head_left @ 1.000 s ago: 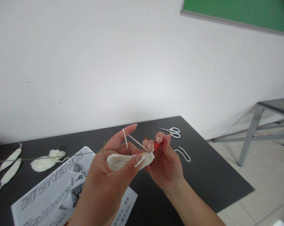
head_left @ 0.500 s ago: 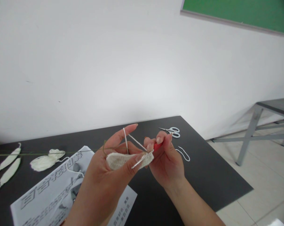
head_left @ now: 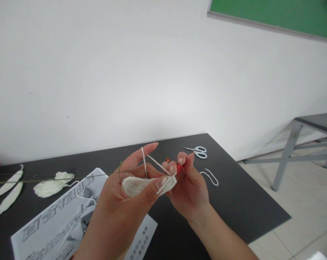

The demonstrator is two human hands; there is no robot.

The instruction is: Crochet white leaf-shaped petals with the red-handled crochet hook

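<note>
My left hand [head_left: 120, 202] pinches a small cream crocheted piece [head_left: 142, 185] between thumb and fingers, above a black table [head_left: 234, 202]. White yarn [head_left: 145, 160] loops over its raised index finger. My right hand [head_left: 189, 189] is closed around a crochet hook with a red handle [head_left: 180, 167]. The hook's metal tip pokes into the right end of the crocheted piece. Both hands touch at the work.
A printed instruction sheet [head_left: 60, 216] lies under my left hand. Finished cream petals [head_left: 51, 186] and leaf shapes [head_left: 9, 191] with a thin green wire lie at the left. Small scissors [head_left: 198, 151] and a yarn scrap [head_left: 210, 176] lie at the right. A grey table frame [head_left: 301, 151] stands beyond.
The right hand has shifted the hook slightly in the stitch; its tip moved a little back and forth. The left hand and the piece stay almost still.
</note>
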